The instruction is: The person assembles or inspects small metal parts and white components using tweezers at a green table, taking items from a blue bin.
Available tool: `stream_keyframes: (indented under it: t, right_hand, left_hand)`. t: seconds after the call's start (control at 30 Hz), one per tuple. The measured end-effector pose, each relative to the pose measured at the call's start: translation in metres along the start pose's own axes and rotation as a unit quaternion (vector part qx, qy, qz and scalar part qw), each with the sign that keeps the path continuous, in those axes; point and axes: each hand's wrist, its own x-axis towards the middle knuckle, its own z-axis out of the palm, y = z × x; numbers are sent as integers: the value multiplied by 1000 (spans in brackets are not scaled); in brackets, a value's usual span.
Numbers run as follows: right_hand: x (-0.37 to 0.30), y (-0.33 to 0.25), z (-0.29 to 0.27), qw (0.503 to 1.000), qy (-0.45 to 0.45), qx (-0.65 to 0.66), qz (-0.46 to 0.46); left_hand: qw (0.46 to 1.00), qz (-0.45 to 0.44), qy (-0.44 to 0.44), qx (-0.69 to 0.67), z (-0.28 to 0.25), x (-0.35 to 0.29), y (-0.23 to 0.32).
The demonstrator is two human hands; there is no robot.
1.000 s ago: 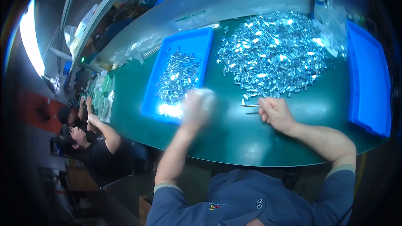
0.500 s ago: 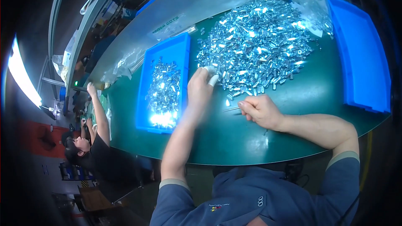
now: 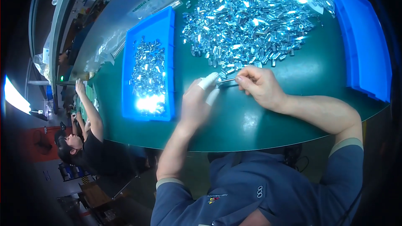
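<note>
My left hand (image 3: 196, 102), with white finger cots on its thumb and a finger, is near the front of the pile of small shiny metal pieces (image 3: 247, 21). Its thumb and finger curl toward each other; what lies between them is too small and blurred to make out. My right hand (image 3: 261, 88) is closed round a thin metal rod (image 3: 227, 81). The rod points left, its tip right at the left hand's fingertips. A few loose metal pieces lie just behind the rod.
Left of the pile, a blue tray (image 3: 169, 58) holds more metal pieces. Another blue tray (image 3: 364, 42) stands at the right edge of the green table (image 3: 289, 121). Clear plastic bags (image 3: 106, 48) lie at the far left. Beyond the table's left end, another person (image 3: 92, 138) reaches forward.
My left hand has drawn back from the pile to the rod's tip. My right hand has brought the rod up to meet it. The whole view has shifted slightly.
</note>
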Motion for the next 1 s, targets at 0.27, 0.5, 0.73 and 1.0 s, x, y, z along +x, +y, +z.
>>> stream_keyframes:
  t: [0.27,0.5,0.73,1.0]
  right_hand:
    - [-5,-4,-1,998,-27,-52,-3]
    - [-2,-2,-3,941,0,-242,-236]
    - [-2,-9,-5,998,-25,-62,-23]
    - [-3,-2,-4,968,-6,-198,-156]
  left_hand:
    - [996,43,-23,72,0,0,0]
    - [986,119,-65,97,5,-1,-1]
    - [995,-47,-50,-66,9,-5,-3]
    - [999,33,-21,-11,13,-10,-6]
